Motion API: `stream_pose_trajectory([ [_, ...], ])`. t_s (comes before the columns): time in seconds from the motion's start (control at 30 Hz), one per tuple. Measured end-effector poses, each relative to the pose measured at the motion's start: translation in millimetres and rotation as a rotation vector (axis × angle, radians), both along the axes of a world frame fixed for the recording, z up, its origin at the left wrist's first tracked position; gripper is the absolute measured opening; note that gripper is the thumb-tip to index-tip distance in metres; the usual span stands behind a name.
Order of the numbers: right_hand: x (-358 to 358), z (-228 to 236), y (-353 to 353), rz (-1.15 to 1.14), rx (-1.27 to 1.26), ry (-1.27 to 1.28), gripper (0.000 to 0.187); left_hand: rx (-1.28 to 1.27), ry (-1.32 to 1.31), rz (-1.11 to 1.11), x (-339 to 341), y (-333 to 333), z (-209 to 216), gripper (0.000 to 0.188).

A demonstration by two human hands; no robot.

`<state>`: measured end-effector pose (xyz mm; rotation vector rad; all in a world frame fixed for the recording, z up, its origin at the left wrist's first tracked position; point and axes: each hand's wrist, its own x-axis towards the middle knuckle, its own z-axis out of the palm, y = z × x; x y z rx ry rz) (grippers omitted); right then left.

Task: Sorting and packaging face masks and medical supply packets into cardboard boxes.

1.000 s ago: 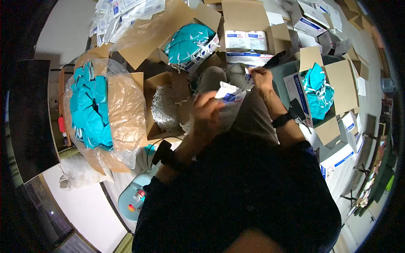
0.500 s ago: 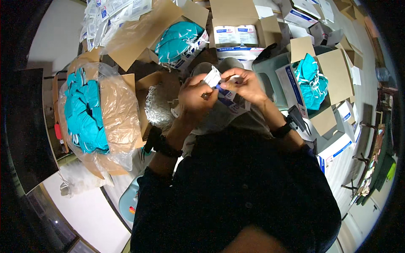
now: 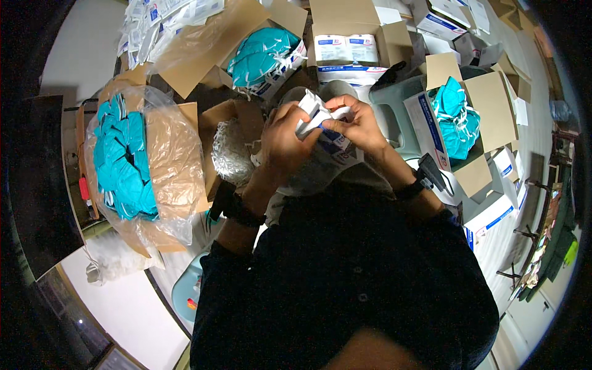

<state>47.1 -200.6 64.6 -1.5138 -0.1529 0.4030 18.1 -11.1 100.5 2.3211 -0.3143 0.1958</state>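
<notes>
Above my lap, both hands pinch the top of a white plastic pouch [image 3: 336, 140] with blue print. My left hand [image 3: 285, 139] is closed on one side of its mouth, and my right hand [image 3: 359, 126] grips the opposite side. Between my fingers the white edges stand apart and bent, while the printed part hangs below. What lies inside the pouch, if anything, cannot be seen. Nearest my left hand is a cardboard box [image 3: 250, 117] with a heap of white stringy straps [image 3: 231, 154].
Teal face masks [image 3: 126, 163] fill a plastic-lined carton at left. More masks lie in a box [image 3: 262, 58] ahead and a box [image 3: 455, 117] on a grey-green stool [image 3: 398, 120] at right. An open carton holds white packs [image 3: 345, 49]. Flat pouches [image 3: 166, 21] are piled at far left.
The pouch's mouth has been spread wider and its white edges now stand up more between my hands. My left hand has shifted slightly; the boxes look the same.
</notes>
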Motion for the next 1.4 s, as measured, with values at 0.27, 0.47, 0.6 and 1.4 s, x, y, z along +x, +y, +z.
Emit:
stream_pose_trajectory([
  [0.27, 2, 11, -1, 0.093, -0.040, -0.089, 0.011, 0.054, 0.023, -0.209, 7, 3, -9, 0.030],
  [0.47, -4, -3, 22, -0.146, -0.112, -0.061, 0.012, -0.027, -0.110, -0.125, 3, -7, -32, 0.021],
  [0.6, 18, -47, 18, -0.386, -0.279, 0.042, 0.014, -0.061, -0.016, -0.067, -9, -12, -29, 0.010],
  [1.4, -14, 24, -13, -0.122, 0.104, 0.058, 0.026, -0.189, -0.143, 0.040, -13, -2, -9, 0.012],
])
